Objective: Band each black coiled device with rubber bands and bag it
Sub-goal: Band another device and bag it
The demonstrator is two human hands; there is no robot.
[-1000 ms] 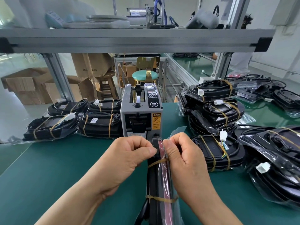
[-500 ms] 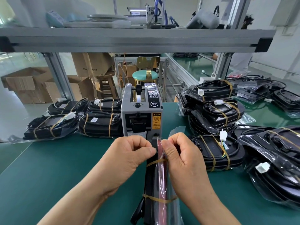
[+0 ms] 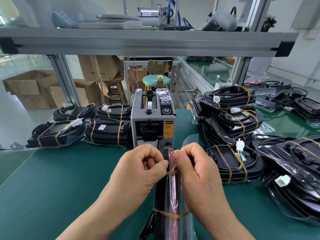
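- The left fingers (image 3: 152, 153) are curled tight. The thumb and forefinger pinch the black edge of the device (image 3: 161, 193), right where the upper band (image 3: 172, 172) crosses it. I cannot tell if they hold the band too.
- The right fingers (image 3: 188, 151) are also curled. They pinch the clear bag (image 3: 189, 138) against the far side of the device, at the same height.
- The left hand (image 3: 138, 170) and the right hand (image 3: 195, 172) face each other, with only the device between them.
- The device stands on its edge on the green table (image 3: 60, 179), in the centre, near the person. Its top end is just in front of the dispenser (image 3: 152, 122).
- A red strip shows on the side of the device turned to the right hand.
- A lower band (image 3: 168, 213) goes around the device and the bag, near the wrists.
- The bag covers the right side of the device, and its open end sticks up behind the right hand.
- The left pile (image 3: 107, 130) of banded, bagged devices lies flat beside the dispenser.
- The right pile (image 3: 232, 118) is higher, and more bagged devices lie around it.
- A metal shelf (image 3: 147, 44) runs above the table.
- A stool (image 3: 155, 80) and boxes (image 3: 29, 87) stand on the floor behind.
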